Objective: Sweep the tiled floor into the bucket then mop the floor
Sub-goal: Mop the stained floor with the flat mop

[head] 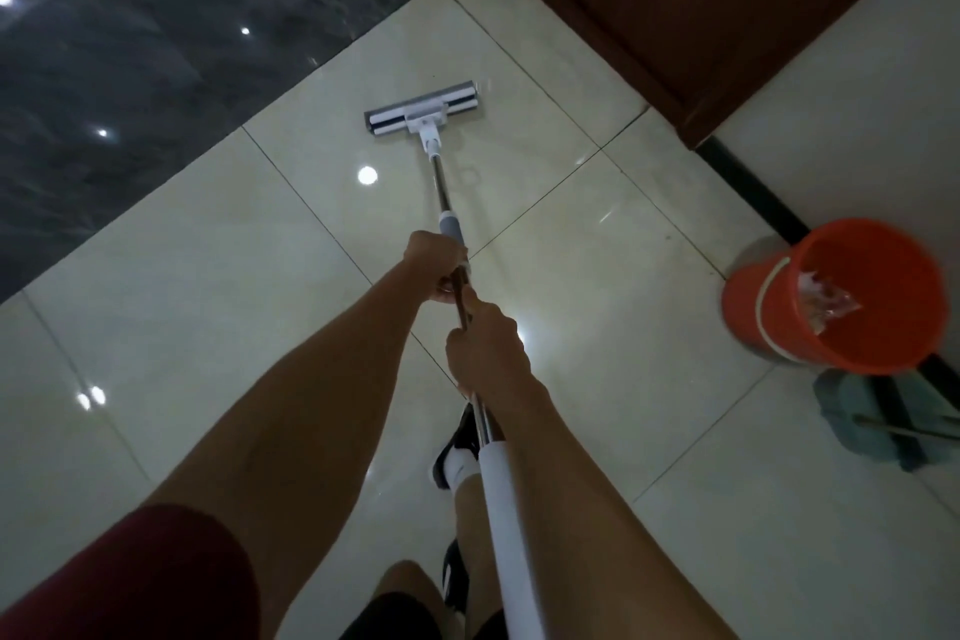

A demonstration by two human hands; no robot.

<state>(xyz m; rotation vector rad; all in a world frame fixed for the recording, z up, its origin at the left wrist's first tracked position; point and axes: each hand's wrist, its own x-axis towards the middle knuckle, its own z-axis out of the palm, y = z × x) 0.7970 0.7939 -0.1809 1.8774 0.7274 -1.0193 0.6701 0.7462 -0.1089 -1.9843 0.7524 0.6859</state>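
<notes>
Mopping looks to be the stage you have reached, judging from how things lie across the tiled floor (597, 276). Starting at the left edge of the floor, the dark glossy strip (130, 42) there shows only lamp reflections, and you cannot tell whether it has been wiped. Moving right, your left hand (434, 260) has its fingers curled round the mop handle (451, 218) just below the grey collar, and your right hand (485, 348) grips the same handle close behind it, the two almost touching. The flat mop head (421, 109) lies pressed on a pale tile ahead of you, well out from your feet and near the brown wooden door (701, 16) at the far edge. The tiles around it shine, but wetness cannot be told apart from gloss here. Further right, the orange bucket (753, 307) stands on the floor against the black skirting, well apart from the mop head, with what looks like crumpled wrappers and scraps inside, so the sweeping part seems finished. Just beyond it, at the right edge, a blue-green cloth-like head on a thin rod (857, 426) lies on the floor, untouched by either hand. What remains, by this reckoning, is working the mop over the rest of the tiles, including those near the bucket.
</notes>
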